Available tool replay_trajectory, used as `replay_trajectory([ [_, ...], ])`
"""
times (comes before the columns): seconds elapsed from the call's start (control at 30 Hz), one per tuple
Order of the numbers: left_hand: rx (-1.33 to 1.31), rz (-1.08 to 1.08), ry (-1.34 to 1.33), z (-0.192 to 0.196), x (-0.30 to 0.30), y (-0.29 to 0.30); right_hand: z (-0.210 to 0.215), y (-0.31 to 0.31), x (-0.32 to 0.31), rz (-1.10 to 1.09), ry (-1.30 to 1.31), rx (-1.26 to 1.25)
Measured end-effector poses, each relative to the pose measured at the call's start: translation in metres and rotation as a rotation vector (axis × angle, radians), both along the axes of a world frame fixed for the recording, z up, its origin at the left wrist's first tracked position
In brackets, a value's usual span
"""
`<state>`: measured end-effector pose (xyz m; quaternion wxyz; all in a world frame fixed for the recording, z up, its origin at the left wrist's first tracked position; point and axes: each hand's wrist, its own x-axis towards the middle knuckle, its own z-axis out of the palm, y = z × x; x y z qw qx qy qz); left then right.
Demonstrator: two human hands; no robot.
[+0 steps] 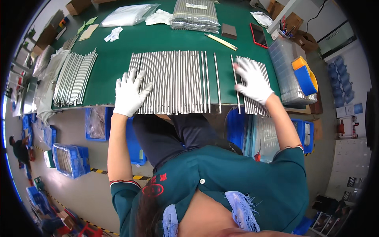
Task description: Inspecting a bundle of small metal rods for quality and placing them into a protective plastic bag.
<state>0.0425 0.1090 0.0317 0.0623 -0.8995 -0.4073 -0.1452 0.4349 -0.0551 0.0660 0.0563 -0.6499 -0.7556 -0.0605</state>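
"what could go wrong there?"

"metal rods [171, 85] poke past the near edge of the desk [112, 49] — a bump could roll some off. the left hand [131, 93] lies wide on the middle batch [177, 75]; the right hand [254, 81] is blurred, fingers apart — its grip i can't tell."

"and the count?"

"two hands, three main batches, one phone [258, 36], one cutter [222, 42]; the rods crowd too close."
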Motion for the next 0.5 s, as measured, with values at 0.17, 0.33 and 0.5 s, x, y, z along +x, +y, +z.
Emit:
replay_trajectory([
  [0.17, -0.007, 0.012, 0.022, 0.002, 0.004, -0.003, -0.030, -0.043, 0.054, -0.146, -0.061, -0.031],
  [0.33, 0.002, 0.035, 0.058, 0.000, 0.006, -0.003, -0.027, -0.020, 0.008, -0.138, -0.070, -0.034],
  [0.5, 0.009, 0.050, 0.071, 0.001, 0.005, -0.005, -0.024, 0.014, -0.050, -0.032, -0.077, -0.042],
])
